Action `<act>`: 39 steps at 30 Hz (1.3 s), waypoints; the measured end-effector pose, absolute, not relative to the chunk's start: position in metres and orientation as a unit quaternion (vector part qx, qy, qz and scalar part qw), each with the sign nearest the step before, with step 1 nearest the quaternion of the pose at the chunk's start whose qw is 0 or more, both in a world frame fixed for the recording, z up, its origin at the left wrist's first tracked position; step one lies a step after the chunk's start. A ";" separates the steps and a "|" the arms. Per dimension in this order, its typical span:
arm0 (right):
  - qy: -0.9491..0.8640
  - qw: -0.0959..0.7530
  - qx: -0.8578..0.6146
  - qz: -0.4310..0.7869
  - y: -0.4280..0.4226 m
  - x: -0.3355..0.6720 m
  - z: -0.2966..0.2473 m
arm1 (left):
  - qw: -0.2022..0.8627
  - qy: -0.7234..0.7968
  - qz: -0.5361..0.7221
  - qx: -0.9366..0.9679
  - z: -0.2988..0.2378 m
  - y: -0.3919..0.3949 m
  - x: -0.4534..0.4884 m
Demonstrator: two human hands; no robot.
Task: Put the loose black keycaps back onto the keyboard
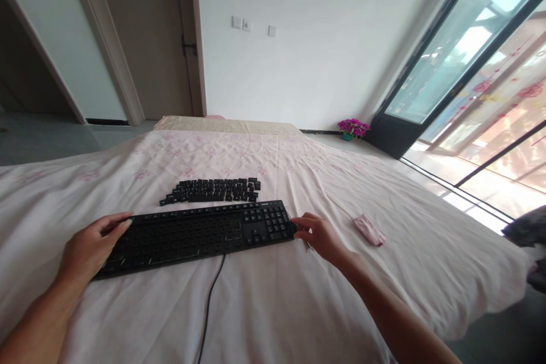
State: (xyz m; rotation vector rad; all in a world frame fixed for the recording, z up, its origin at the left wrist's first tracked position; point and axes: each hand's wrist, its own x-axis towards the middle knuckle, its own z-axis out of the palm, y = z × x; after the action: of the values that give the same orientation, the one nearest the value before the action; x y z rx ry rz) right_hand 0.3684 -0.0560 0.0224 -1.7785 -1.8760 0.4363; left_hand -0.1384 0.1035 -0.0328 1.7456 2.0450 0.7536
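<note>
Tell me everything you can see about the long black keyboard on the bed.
The long, flat, black rectangular keyboard looks plastic. Its large main section has lost its keycaps; the top row and the keys at the right end, including the number pad, are in place. A thin black cable leaves its near edge. It sits slanted over the pale pink floral sheet, right end farther away. The bare left hand grips its left end; the bare right hand is at its right end.

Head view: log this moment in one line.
left hand: holding keyboard, left end | right hand: at right end | keys: loose, beyond
</note>
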 end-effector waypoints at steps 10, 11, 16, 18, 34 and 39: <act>-0.727 0.181 -0.653 0.116 -0.053 0.361 0.028 | 0.183 0.725 0.262 0.610 -0.031 0.102 -0.137; -0.729 0.181 -0.650 0.117 -0.051 0.362 0.028 | 0.185 0.724 0.263 0.610 -0.030 0.102 -0.137; -0.736 0.177 -0.642 0.126 -0.046 0.365 0.028 | 0.192 0.722 0.268 0.609 -0.029 0.100 -0.138; -0.738 0.171 -0.641 0.125 -0.045 0.366 0.028 | 0.191 0.721 0.270 0.609 -0.030 0.101 -0.138; -0.666 0.254 -0.668 0.215 -0.043 0.374 0.005 | 0.178 0.724 0.275 0.607 -0.038 0.105 -0.141; -0.644 0.293 -0.667 0.233 -0.040 0.375 0.002 | 0.182 0.720 0.284 0.606 -0.037 0.104 -0.140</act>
State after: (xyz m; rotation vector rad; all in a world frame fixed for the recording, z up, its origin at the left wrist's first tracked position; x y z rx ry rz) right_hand 0.3748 -0.0400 0.0023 -1.7763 -1.7158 0.6218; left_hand -0.1397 0.1040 -0.0367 1.7111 2.0343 0.8017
